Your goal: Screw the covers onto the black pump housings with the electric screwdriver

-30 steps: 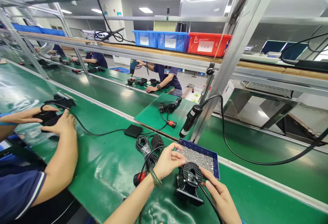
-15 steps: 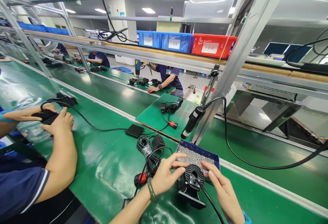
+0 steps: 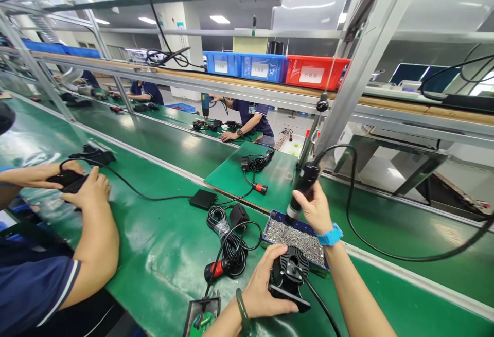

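My left hand (image 3: 266, 290) is wrapped round a black ribbed round housing (image 3: 290, 270) with a flat base plate and a cable coming out of it. Above the screw box, my right hand (image 3: 314, 208) grips a black electric screwdriver (image 3: 304, 182) that hangs on a cord. The screwdriver's tip points down over a blue box (image 3: 266, 242) filled with small silver screws (image 3: 295, 239). Just left of my left hand lies a coiled black cable (image 3: 227, 239) with a red and black connector (image 3: 216, 270).
An opened case with a green circuit board (image 3: 203, 321) lies at the front edge. A co-worker's hands (image 3: 83, 188) hold a black part at left. A black box (image 3: 203, 199) sits mid-bench. Metal uprights (image 3: 353, 64) and a shelf with blue bins (image 3: 262, 67) and a red bin (image 3: 314, 72) stand behind.
My right hand has gone from beside the housing up to the screwdriver and grasped it. The screwdriver has shifted slightly right and down. My left hand now wraps the housing's side and base.
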The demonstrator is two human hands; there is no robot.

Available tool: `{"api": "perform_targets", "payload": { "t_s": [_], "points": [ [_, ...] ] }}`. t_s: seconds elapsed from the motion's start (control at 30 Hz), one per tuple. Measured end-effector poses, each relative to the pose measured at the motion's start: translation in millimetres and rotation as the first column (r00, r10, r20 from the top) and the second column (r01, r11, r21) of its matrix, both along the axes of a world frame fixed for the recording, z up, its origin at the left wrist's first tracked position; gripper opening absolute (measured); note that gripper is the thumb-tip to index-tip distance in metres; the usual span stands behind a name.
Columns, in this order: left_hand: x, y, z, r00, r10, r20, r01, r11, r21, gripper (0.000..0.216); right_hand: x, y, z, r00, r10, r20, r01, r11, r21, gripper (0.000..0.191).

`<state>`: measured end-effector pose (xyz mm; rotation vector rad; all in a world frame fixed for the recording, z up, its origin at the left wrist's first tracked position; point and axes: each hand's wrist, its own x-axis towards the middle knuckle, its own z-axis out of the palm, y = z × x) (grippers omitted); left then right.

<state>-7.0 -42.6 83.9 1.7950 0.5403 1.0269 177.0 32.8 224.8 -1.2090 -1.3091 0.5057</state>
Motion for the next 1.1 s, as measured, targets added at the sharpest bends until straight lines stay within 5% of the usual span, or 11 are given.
{"api": "perform_targets", "payload": {
  "t_s": [0.17, 0.3, 0.37, 0.47, 1.1],
  "points": [
    [5.9, -0.2, 4.4, 0.994, -0.072, 0.077, 0.076, 0.996, -0.044, 0.096, 13.2, -69.0, 46.4, 0.930, -0.046, -0.366, 0.048, 0.999, -0.004, 0.049],
    [8.6, -1.0, 2.7, 0.998, -0.049, 0.051, 0.053, 0.994, -0.092, 0.097, 7.0, -103.2, 82.7, 0.862, 0.105, -0.496, -0.069, 0.994, 0.089, 0.039],
    [9.2, -1.1, 0.6, 0.999, -0.031, 0.029, 0.033, 0.996, -0.079, 0.097, -0.2, -108.8, 90.6, 0.848, 0.177, -0.500, -0.124, 0.983, 0.136, 0.052],
    [9.2, -1.0, -0.6, 0.999, -0.017, 0.030, 0.019, 0.998, -0.065, 0.090, -10.2, -109.1, 92.3, 0.845, 0.210, -0.491, -0.167, 0.977, 0.130, 0.071],
    [13.4, 0.0, -1.1, 0.994, 0.004, 0.107, -0.005, 1.000, 0.012, 0.082, -32.3, -104.8, 86.5, 0.858, 0.312, -0.408, -0.266, 0.950, 0.167, 0.075]
  ]
}}
